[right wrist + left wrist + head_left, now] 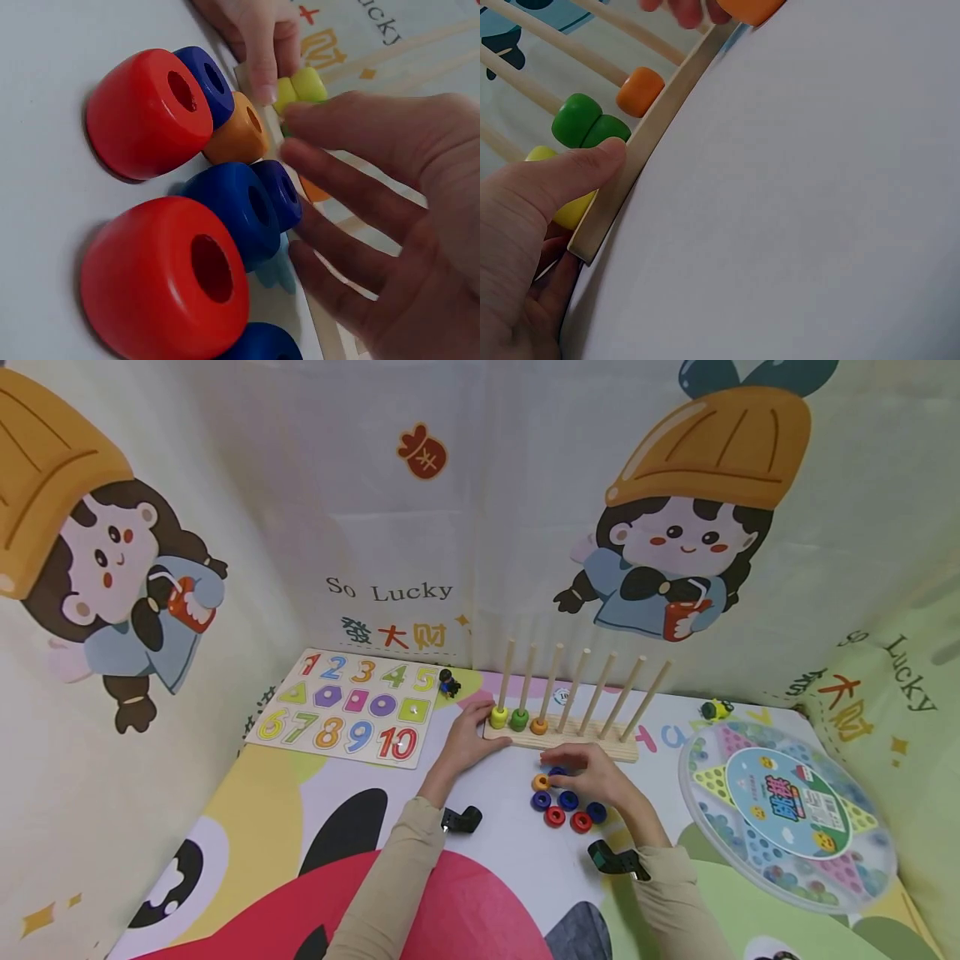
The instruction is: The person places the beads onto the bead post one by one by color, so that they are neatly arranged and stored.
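Observation:
My left hand (467, 743) grips the left end of a wooden peg stand (600, 745), its thumb on the front edge. Yellow beads (498, 718) sit on the first peg, green beads (577, 120) on the second and one orange bead (640, 91) on the third. The other pegs are bare. My right hand (588, 772) hovers just above the loose beads, fingers spread and slightly bent, holding nothing visible. Beneath and beside it lie a loose orange bead (238, 133), red beads (165, 277) and several blue beads (232, 210).
Left of the stand lies a number and shape puzzle board (360, 706). A round clear-lidded game box (787, 818) stands at the right. Near the back are a small dark figure (448, 683) and a small yellow-green toy (716, 709). A printed cloth wall (517, 543) rises behind.

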A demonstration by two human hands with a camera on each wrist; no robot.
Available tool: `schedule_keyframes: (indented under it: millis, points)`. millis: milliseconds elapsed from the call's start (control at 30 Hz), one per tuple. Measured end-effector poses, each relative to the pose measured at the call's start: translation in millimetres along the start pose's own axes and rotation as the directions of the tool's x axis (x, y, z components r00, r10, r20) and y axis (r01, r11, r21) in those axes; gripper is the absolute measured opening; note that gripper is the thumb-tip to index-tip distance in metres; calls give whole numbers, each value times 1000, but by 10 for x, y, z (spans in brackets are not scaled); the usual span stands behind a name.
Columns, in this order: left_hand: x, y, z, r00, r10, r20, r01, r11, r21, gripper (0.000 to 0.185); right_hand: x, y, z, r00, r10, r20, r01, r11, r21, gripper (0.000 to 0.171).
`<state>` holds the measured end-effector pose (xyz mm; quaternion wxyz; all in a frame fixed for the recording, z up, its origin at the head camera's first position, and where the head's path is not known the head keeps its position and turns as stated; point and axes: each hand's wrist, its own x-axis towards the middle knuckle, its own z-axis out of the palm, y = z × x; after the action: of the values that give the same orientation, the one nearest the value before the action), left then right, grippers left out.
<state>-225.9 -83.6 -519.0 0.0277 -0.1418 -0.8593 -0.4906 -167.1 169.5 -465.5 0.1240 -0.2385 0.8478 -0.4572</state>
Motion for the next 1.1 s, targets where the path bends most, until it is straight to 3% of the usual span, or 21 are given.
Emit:
schedule_keyframes:
  millis: [200,533,833,1100]
  points:
    - [-4,6,3,1000,1,-4,-1,1000,-3,72,19,58,19,994,-65,92,65,998,1,34]
    - [-12,21,-1,1000,0,1,0,1000,0,70,46,61,88,996,-48,70,50,998,-30,32]
    - [-2,28,0,1000,6,-1,-6,1000,-2,70,61,-79,22,995,-56,-79,53,998,-37,34]
    - [5,-4,0,1000,12,0,-12,1000,26,73,124,-297,-91,958,-101,-270,89,995,-54,29]
